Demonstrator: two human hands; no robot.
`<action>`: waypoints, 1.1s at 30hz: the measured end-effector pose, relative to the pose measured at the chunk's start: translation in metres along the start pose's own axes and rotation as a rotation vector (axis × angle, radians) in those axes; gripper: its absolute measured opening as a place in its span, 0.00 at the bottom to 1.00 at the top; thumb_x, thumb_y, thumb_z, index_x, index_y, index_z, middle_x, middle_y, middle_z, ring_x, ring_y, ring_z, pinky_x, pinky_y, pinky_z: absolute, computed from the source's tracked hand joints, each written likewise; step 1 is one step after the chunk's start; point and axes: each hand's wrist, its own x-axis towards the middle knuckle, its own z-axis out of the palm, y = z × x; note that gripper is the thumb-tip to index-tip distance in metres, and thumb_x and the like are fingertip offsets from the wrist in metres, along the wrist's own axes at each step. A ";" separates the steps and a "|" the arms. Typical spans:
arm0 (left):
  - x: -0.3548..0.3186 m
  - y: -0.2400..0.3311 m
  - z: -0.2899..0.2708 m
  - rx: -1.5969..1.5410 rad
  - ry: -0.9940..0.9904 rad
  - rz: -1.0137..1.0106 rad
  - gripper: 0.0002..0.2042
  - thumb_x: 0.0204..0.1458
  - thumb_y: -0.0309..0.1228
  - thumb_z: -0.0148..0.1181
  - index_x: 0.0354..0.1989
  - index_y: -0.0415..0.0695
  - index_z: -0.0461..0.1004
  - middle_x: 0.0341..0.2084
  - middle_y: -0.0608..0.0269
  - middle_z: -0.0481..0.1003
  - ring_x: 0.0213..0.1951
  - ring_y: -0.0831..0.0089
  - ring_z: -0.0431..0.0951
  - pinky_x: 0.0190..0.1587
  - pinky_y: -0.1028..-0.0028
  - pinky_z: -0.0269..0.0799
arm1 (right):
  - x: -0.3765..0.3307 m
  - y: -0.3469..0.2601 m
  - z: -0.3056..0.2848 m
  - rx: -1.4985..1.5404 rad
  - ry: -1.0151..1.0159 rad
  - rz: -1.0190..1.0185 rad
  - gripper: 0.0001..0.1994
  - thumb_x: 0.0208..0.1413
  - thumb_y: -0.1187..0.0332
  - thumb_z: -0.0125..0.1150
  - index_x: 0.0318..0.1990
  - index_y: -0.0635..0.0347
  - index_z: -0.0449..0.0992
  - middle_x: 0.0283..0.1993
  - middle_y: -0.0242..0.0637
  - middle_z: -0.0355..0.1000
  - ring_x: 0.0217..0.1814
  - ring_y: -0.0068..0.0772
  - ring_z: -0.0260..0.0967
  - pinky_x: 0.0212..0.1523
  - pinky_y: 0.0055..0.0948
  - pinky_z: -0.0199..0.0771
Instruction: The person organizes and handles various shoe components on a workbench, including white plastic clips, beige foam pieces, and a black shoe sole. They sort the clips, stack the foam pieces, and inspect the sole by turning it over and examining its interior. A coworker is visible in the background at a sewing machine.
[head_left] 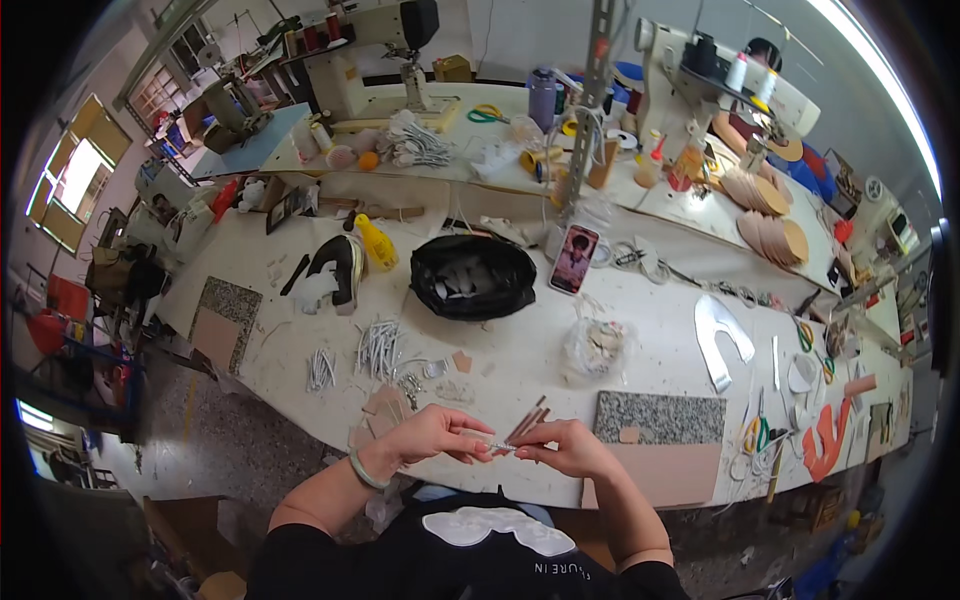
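Worktable (655, 345): cluttered | sewing machines (335, 85) behind | window (80, 185) left | hands (432, 436) near front edge

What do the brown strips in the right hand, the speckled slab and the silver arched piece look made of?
Brown strips: perhaps leather or card, matte and plain, too small to be sure.
Speckled slab: likely stone, flat on top, by its dense dark flecks.
Silver arched piece: metal or metallic coated sheet; its bright sheen fits both.

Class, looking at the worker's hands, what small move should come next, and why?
Perhaps bring one slim brown strip to the small pale piece, since the right hand holds several such strips and the left hand pinches that piece close beside them.
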 end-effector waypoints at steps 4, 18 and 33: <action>-0.008 0.016 -0.054 0.012 -0.010 -0.037 0.13 0.53 0.26 0.59 0.43 0.31 0.73 0.33 0.54 0.78 0.35 0.69 0.81 0.37 0.78 0.77 | 0.048 -0.031 0.011 0.108 0.037 0.138 0.10 0.51 0.67 0.63 0.39 0.62 0.79 0.32 0.38 0.76 0.32 0.30 0.74 0.35 0.28 0.73; 0.016 0.178 -0.295 0.179 0.243 0.406 0.10 0.51 0.30 0.61 0.39 0.38 0.76 0.28 0.63 0.79 0.30 0.78 0.79 0.26 0.83 0.69 | 0.316 -0.093 -0.065 -0.055 0.223 0.217 0.10 0.50 0.67 0.65 0.37 0.64 0.79 0.23 0.34 0.73 0.20 0.18 0.68 0.22 0.21 0.68; 0.216 0.359 -0.519 0.489 0.868 0.766 0.14 0.54 0.32 0.57 0.48 0.40 0.73 0.36 0.63 0.78 0.38 0.77 0.76 0.40 0.76 0.71 | 0.626 0.048 -0.215 0.192 0.628 -0.020 0.11 0.52 0.65 0.63 0.40 0.61 0.80 0.27 0.32 0.75 0.25 0.18 0.69 0.24 0.20 0.69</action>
